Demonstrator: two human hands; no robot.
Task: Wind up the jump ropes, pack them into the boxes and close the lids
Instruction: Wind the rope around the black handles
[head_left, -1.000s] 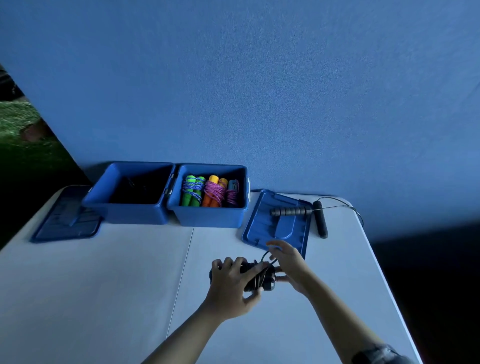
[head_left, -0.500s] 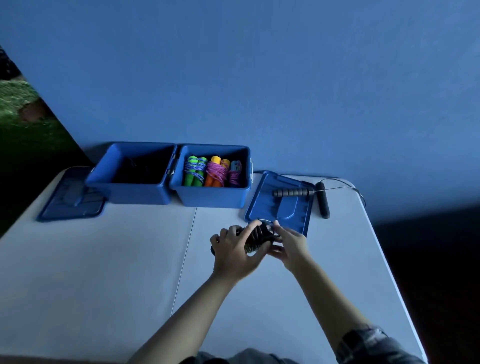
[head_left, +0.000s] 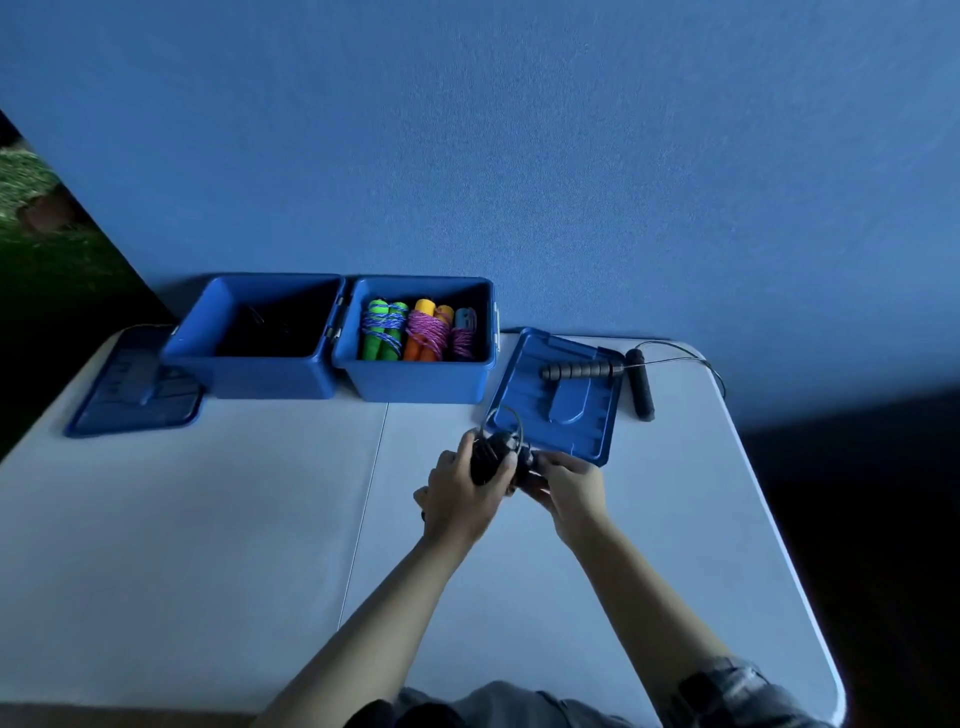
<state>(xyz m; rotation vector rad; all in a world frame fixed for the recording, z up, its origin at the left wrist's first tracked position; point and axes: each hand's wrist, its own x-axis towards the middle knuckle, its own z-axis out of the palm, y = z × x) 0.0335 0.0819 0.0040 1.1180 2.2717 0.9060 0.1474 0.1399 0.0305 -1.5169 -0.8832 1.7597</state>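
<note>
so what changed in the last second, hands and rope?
Both hands keep hold of the black rope bundle and have carried it away from the body, up to the near edge of the lid. Boxes, the packed ropes and the loose black rope are unchanged.

White tabletop (head_left: 218, 530) fills the lower and middle frame, a thin seam (head_left: 363, 514) running down it from just below the centre toward the lower edge, its right corner rounded at the lower right. Blue textured wall (head_left: 519, 156) takes up the whole upper half, meeting the tabletop's far edge; at the upper left, past the wall's slanting edge, a patch of green grass (head_left: 26, 171) with dark ground (head_left: 57, 291) below it. Dark floor (head_left: 872, 519) at the right beyond the tabletop edge; grey clothing (head_left: 498, 706) along the bottom centre, detail too dim to make out.
</note>
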